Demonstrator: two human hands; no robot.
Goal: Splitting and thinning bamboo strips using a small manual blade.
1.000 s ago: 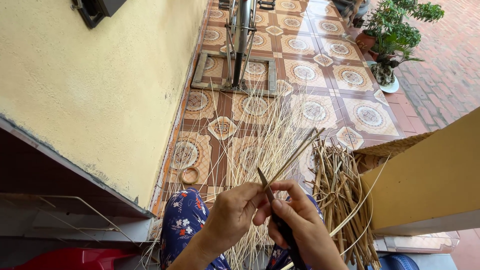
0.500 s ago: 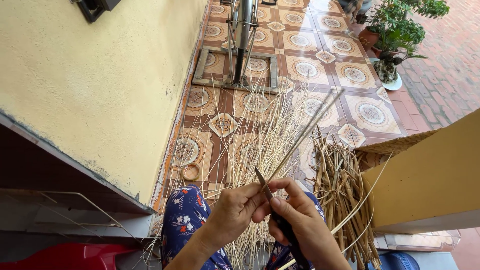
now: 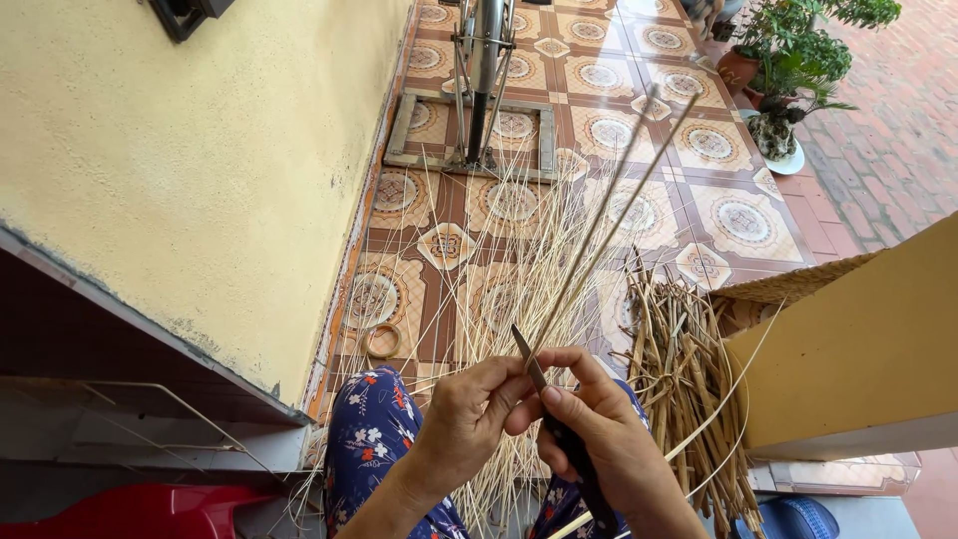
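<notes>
Above the tiled floor (image 3: 619,80), the left hand (image 3: 469,409) pinches a thin cane strip (image 3: 599,230) taut, so the right hand (image 3: 599,439), gripping a knife (image 3: 529,361), can split it.

Open passage was left only straight ahead, over the thin strips (image 3: 499,289) fanned across the tiled floor (image 3: 743,215). The left was closed off by the yellow wall (image 3: 200,170), and the right by the reed bundle (image 3: 689,389) and the yellow board (image 3: 858,349). Farther ahead, the way was blocked by a metal stand (image 3: 479,100).

packages: tan cardboard box (image 3: 858,349) | right edge | slanted
</notes>
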